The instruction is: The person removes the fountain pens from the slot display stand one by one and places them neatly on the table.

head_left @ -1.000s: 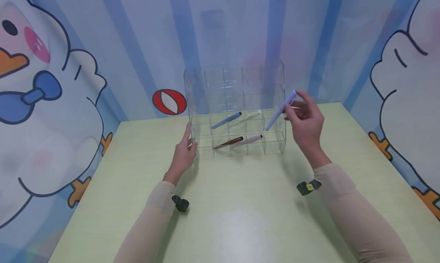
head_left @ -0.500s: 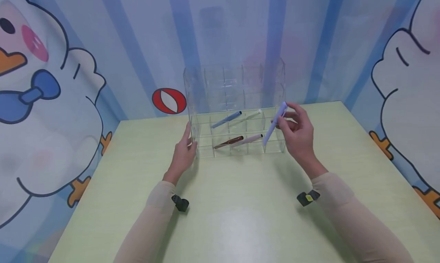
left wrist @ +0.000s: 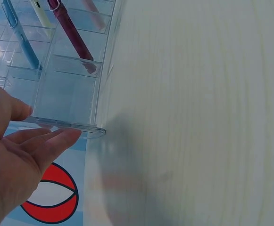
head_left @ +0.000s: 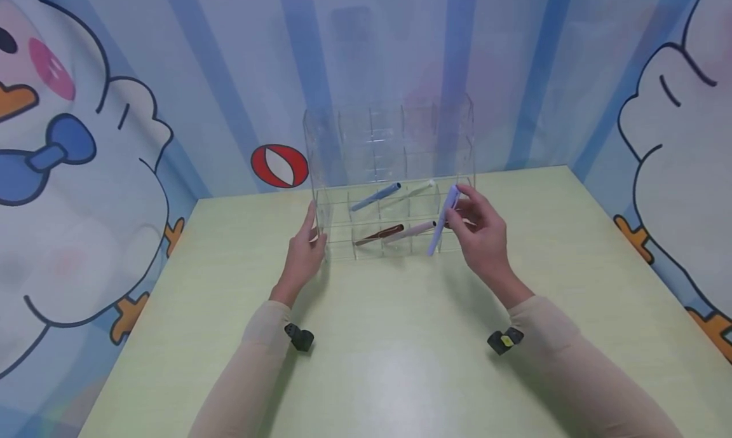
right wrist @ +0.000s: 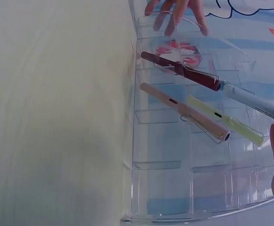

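A clear acrylic organizer (head_left: pixel 389 149) with rows of compartments stands on the table. My left hand (head_left: pixel 303 257) grips its left side wall; in the left wrist view the thumb is on one face and the fingers on the other. My right hand (head_left: pixel 480 238) pinches a lavender pen (head_left: pixel 442 219) near its upper end, over the organizer's right front. The pen points steeply down, its lower end overlapping the front compartments. A blue pen (head_left: pixel 374 198) and a pale green pen (right wrist: pixel 226 120) lean in the back row. In front lean a dark red pen (left wrist: pixel 70 33) and a pale pink pen (right wrist: pixel 184 110).
The pale wooden table (head_left: pixel 377 362) extends in front of and beside the organizer. A blue striped backdrop (head_left: pixel 229 56) with cartoon birds and a red-and-white oval (head_left: pixel 279 166) rises right behind. Black wrist cameras (head_left: pixel 506 341) sit on both wrists.
My right hand has moved left and downward with the lavender pen, from beside the organizer to over its front compartments, and the pen is steeper. My left hand stays on the side wall.
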The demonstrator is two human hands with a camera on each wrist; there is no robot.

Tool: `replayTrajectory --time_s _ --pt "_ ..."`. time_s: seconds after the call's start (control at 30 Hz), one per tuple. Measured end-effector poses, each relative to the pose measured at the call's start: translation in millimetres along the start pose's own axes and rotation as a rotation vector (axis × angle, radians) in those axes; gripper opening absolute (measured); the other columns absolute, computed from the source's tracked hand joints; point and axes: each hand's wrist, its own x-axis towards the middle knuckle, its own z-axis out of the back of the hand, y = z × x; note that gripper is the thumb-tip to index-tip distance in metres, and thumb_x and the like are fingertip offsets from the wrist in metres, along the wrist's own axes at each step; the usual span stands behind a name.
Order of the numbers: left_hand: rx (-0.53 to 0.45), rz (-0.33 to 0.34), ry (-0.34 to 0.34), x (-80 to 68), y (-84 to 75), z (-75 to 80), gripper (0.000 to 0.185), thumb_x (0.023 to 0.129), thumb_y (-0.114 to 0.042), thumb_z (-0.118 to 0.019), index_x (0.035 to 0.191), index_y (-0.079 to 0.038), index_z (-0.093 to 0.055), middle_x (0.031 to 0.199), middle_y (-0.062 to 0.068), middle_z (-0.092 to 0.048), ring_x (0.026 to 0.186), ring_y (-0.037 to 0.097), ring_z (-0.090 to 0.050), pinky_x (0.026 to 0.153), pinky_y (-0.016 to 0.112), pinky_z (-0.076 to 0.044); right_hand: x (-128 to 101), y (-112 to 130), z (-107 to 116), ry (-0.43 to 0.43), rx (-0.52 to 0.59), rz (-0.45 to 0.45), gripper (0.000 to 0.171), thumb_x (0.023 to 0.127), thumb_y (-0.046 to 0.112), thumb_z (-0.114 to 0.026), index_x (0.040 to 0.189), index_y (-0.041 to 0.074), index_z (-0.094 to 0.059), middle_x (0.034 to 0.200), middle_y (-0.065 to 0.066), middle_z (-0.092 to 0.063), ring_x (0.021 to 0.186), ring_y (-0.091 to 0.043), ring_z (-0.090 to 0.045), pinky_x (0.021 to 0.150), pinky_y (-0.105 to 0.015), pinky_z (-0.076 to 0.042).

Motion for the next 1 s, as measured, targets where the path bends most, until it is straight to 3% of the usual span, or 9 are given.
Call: replayTrajectory --time_s 0.27,0.77,1.0 --pt "-0.001 0.004 -0.006 0.3 -1.0 0.6 0.071 0.094 -0.012 -0.048 0.144 -0.039 -0.005 0.137 0.019 -0.036 0.115 0.028 -0.047 0.085 0.040 -0.045 -7 -3 -7 0.065 0.087 -0.019 0.044 0.083 -0.009 -0.057 0.126 -0.003 -0.047 0.095 -0.025 -0.054 0.083 -0.032 -0.059 0.067 -0.036 -0.052" --pt "-0.006 0.001 -0.032 1.4 0.1 -3.5 0.071 0.093 -0.009 -0.047 0.145 -0.036 -0.007 0.139 0.016 -0.036 0.115 0.027 -0.047 0.086 0.039 -0.045 -23 -3 -26 0.159 0.201 -0.146 0.044 0.084 -0.008 -0.056 0.126 -0.005 -0.044 0.095 -0.028 -0.049 0.084 -0.030 -0.061 0.065 -0.042 -0.052" --pt "-0.009 0.014 -0.035 0.9 -0.4 -3.8 0.071 0.093 -0.008 -0.047 0.144 -0.039 -0.007 0.141 0.012 -0.033 0.116 0.026 -0.047 0.086 0.039 -0.045 -33 -4 -36 0.236 0.219 -0.208 0.043 0.085 -0.007 -0.055 0.126 -0.004 -0.045 0.095 -0.029 -0.050 0.084 -0.038 -0.059 0.066 -0.043 -0.052"
